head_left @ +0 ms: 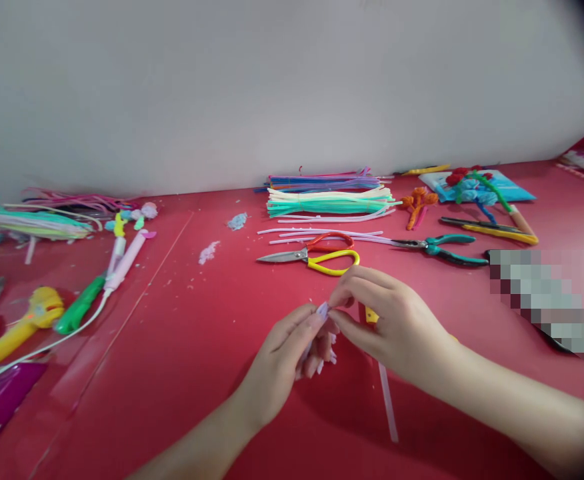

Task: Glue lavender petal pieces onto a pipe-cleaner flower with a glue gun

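Over the red table, my left hand (pixel 292 340) is closed around a small lilac piece (pixel 323 311) that looks like bent pipe cleaner. Its lilac ends show below my fingers, and the rest is hidden in the hand. The fingertips of my right hand (pixel 392 317) pinch the top of the same piece. Beneath the right hand lies a yellow object (pixel 371 315), mostly covered, and a translucent glue stick (pixel 388 403) extends toward me from there. Scissors (pixel 307 255) with one red and one yellow handle rest just beyond my hands.
Teal-handled pliers (pixel 435 248) lie right of the scissors, near loose lilac pipe cleaners (pixel 322 235). Behind them are pipe cleaner bundles (pixel 329 202). A pixelated dark-edged object (pixel 547 307) is at right. On the left are a pink glue gun (pixel 129 260) and its white cord.
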Demonstrator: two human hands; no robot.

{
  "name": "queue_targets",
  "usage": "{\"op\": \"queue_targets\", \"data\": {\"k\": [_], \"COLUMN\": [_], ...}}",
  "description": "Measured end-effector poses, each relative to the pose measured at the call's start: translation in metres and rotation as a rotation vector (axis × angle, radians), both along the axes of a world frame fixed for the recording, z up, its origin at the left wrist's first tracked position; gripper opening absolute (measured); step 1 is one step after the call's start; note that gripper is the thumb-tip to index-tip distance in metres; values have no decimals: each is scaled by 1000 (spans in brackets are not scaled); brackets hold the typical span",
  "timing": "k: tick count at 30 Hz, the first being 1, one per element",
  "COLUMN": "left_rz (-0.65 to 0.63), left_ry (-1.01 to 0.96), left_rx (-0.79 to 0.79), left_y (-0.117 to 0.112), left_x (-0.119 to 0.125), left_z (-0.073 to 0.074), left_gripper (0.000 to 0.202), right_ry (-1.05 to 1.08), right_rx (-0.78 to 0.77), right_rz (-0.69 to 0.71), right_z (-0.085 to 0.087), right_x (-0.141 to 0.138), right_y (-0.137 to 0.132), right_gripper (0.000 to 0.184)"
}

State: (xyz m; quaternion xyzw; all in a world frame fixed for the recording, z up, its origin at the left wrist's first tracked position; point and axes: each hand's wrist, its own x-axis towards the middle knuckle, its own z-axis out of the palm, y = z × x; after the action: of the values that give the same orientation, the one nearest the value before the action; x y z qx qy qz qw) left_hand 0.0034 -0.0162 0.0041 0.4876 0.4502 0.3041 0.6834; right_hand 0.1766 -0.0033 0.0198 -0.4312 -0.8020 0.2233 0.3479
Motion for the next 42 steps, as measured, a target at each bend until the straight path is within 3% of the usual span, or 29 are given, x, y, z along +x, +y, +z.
{"op": "queue_targets", "data": {"k": [5,42], "left_rz": [-22,12], "left_ry": [42,93], "left_rx": [95,110], "left_y": [-2,-3], "left_x": [1,1], "left_z": [1,-3], "left_gripper": [32,29], "right_ry": [-11,13], "right_rx": [2,-41], "right_rz": [7,-30], "right_z": [1,1], "right_x": [-1,-2], "right_y": [0,-3], "right_gripper": [9,6]}}
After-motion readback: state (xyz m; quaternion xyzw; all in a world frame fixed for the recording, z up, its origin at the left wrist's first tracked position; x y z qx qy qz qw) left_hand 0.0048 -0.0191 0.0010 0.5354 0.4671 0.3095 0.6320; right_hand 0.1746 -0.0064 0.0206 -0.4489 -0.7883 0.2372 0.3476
